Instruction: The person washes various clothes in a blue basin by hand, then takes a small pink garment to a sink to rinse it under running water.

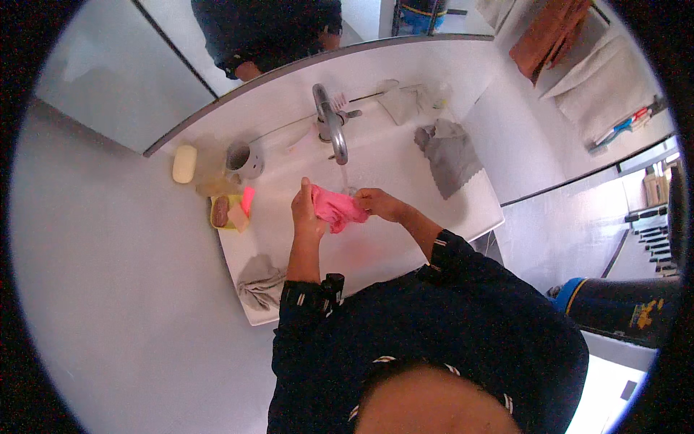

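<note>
A wet-looking pink cloth point(339, 210) is stretched between my hands over the white washbasin point(379, 255). My left hand point(308, 209) grips its left end with the thumb pointing up. The fingers of my right hand point(379, 203) pinch its right end. Just beyond the cloth, a thin stream of water falls from the curved chrome faucet point(331, 125). The cloth hides part of the basin floor below it.
On the left rim are a yellow soap dish point(230, 223) with soap pieces, a grey cup point(246, 160) and a cream soap bar point(185, 164). Grey cloths lie at the near-left corner point(261, 285) and right side point(452, 157). A mirror point(271, 40) stands behind.
</note>
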`<state>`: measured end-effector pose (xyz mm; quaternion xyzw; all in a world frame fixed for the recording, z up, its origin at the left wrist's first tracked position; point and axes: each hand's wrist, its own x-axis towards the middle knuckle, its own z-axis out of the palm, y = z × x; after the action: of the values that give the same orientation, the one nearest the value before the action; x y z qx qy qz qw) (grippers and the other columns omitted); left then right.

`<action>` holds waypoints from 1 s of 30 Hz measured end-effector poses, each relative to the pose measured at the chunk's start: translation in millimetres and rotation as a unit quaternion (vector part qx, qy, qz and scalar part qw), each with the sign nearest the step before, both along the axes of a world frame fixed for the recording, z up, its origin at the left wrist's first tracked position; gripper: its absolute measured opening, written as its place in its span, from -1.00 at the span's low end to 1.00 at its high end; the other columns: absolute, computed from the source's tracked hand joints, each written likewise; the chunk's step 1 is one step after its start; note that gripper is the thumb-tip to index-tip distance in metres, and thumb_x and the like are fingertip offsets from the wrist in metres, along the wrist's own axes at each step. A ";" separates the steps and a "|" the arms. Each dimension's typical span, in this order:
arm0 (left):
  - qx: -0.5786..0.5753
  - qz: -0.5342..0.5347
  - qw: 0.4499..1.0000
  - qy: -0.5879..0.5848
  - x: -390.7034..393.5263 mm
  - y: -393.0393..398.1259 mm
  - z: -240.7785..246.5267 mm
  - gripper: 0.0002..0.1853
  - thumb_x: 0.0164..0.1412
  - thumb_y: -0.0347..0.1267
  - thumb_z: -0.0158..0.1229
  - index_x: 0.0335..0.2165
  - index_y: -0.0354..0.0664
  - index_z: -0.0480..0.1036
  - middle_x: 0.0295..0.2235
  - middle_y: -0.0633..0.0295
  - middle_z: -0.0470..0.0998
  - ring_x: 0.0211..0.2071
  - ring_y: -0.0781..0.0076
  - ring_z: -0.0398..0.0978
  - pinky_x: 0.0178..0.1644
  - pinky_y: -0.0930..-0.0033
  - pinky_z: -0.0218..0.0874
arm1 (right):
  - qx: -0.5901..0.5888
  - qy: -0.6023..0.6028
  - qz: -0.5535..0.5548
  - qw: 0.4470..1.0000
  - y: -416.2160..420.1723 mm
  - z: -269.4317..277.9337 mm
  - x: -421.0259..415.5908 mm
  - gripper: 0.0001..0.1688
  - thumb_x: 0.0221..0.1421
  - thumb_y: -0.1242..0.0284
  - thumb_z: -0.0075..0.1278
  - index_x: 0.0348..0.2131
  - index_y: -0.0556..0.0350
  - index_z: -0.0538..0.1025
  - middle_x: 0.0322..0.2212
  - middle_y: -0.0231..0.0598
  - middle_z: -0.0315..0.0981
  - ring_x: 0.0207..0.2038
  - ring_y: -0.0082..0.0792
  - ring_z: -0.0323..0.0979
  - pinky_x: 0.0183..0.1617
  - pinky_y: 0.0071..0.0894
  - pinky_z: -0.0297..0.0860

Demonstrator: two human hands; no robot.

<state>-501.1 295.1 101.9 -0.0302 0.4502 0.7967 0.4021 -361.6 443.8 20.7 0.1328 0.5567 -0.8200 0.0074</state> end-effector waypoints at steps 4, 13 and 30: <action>0.021 0.028 0.999 0.041 -0.8 1.8 -2.8 -0.71 0.13 -0.20 0.07 -0.54 -0.15 0.26 -0.58 0.37 0.31 -0.49 0.54 0.31 -0.43 0.43 0.22 | -0.119 0.010 -0.125 0.985 -9.1 4.2 -16.7 -0.88 0.10 0.38 -0.10 -0.35 0.01 0.37 -0.43 -0.45 0.32 -0.42 -0.55 0.31 -0.35 -0.50 0.30; -0.365 -0.142 0.703 0.594 46.4 34.5 -34.5 -0.77 0.10 -0.23 0.03 -0.45 -0.19 0.31 -0.51 0.08 0.47 -0.46 0.14 0.46 -0.37 0.19 0.27 | -0.188 -0.015 -0.194 0.963 -56.7 -8.2 -37.3 -0.69 0.14 0.22 -0.21 -0.34 0.08 0.39 -0.41 -0.29 0.40 -0.32 -0.34 0.36 -0.32 -0.33 0.33; -0.474 -0.251 0.625 0.567 40.2 62.7 -21.0 -0.47 0.16 -0.04 -0.23 -0.44 -0.31 0.43 -0.43 -0.09 0.49 -0.34 -0.15 0.42 -0.24 -0.02 0.22 | -0.216 -0.034 -0.232 0.948 -37.3 -37.8 -51.6 -0.64 0.16 0.21 -0.23 -0.34 0.15 0.40 -0.34 -0.09 0.39 -0.34 -0.21 0.37 -0.23 -0.14 0.32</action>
<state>-460.9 357.8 80.9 0.3556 0.8945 0.2010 0.1817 -413.2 406.5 -17.1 0.2808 0.3201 -0.8946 -0.1355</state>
